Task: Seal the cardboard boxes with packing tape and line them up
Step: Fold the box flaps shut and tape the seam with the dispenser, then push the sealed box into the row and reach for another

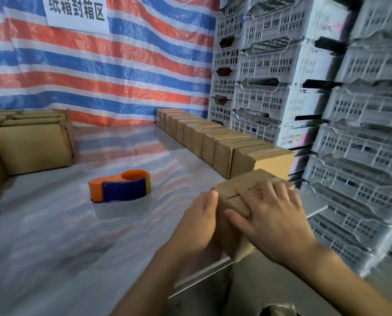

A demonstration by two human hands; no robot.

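The small cardboard box (230, 191) is held between 2 hands at the near right edge of the table (53, 224). The left hand (197, 222) is laid flat, fingers straight, against its left face, and the right hand (274, 220) is spread over the top flaps with the thumb pressed on the near face, so nothing is curled round it. Just beyond the right fingertips stands the last box of the lined-up row (270, 160), seemingly parted from the held box by a narrow gap. Whether tape covers the top seam cannot be told. The corner below the right wrist appears to overhang the table's edge, so the box could be tipped off if pressure is released unevenly. If it is pushed forward askew, the row could be nudged out of line, toward the plastic crates (361, 156) right of the right hand. The tape dispenser (122, 187) lies well left of the left hand, so 1 hand would have to be lifted to reach it, and the flaps could spring open.
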